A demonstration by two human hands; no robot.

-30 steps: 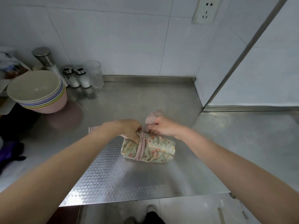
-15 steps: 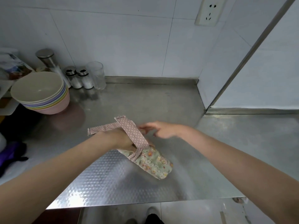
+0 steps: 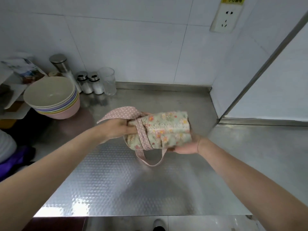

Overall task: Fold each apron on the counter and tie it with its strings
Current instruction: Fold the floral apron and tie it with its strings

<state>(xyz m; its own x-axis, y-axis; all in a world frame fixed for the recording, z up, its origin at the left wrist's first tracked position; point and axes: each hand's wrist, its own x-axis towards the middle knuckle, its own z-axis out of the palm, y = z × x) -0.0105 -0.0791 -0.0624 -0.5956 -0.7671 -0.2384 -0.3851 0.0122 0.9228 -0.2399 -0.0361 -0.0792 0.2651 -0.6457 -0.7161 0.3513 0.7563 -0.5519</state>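
Steel counter [image 3: 166, 189] fills the corner. Left hand [image 3: 116, 129] grips the dotted strap [image 3: 143, 135] wrapped round the rolled floral apron [image 3: 166, 129]; right hand [image 3: 185, 147] cups its right end from below, lifted. Roll's long axis runs left-right between both hands. Stacked bowls [image 3: 51, 97] sit far left.

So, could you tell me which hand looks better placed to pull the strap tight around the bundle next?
Probably the left hand: it already grips the dotted strap at the wrap. The right hand cradles the folded apron from below.
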